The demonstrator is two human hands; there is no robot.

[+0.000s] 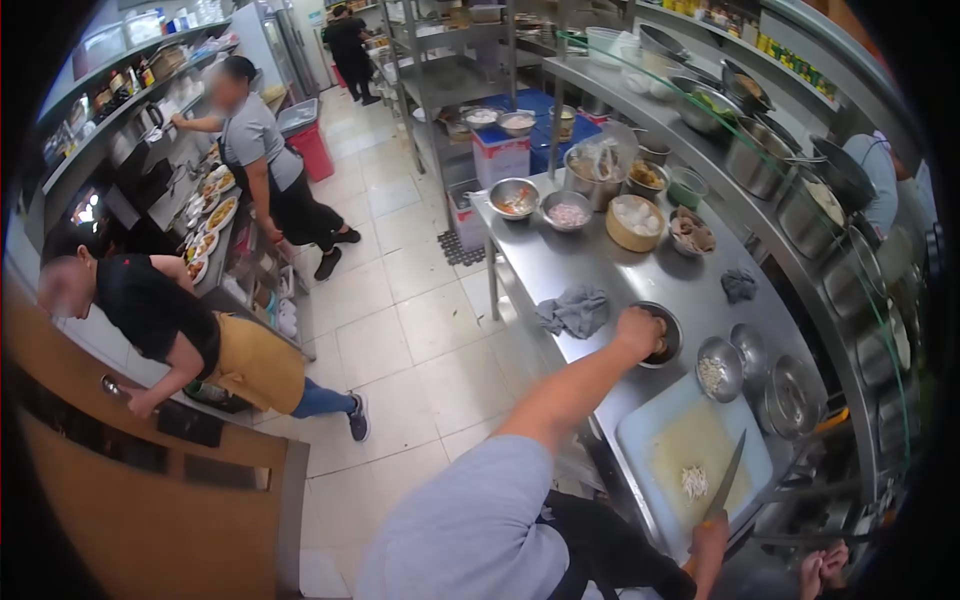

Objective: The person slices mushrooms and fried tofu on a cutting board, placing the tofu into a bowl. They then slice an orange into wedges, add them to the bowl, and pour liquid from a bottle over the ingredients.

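My left hand (642,332) reaches down into a dark-bottomed metal bowl (675,318), fingers curled; what they grasp, if anything, is hidden. My right hand (711,540) is closed round the handle of a kitchen knife (731,475), its blade angled over the cutting board (650,430). On that pale board, left of the blade, lies a small pile of chopped white pieces (694,482). A metal bowl (719,368) with similar chopped bits stands by the board's far edge. A grey cloth (574,311) lies left of my left hand.
Food bowls and a round bamboo steamer (634,224) crowd the counter's far end. Another cloth (739,285) and nested metal bowls (793,394) lie rightward. A shelf with pots (757,157) overhangs that side. Another person's hands (824,570) show lower right; co-workers (175,320) stand left.
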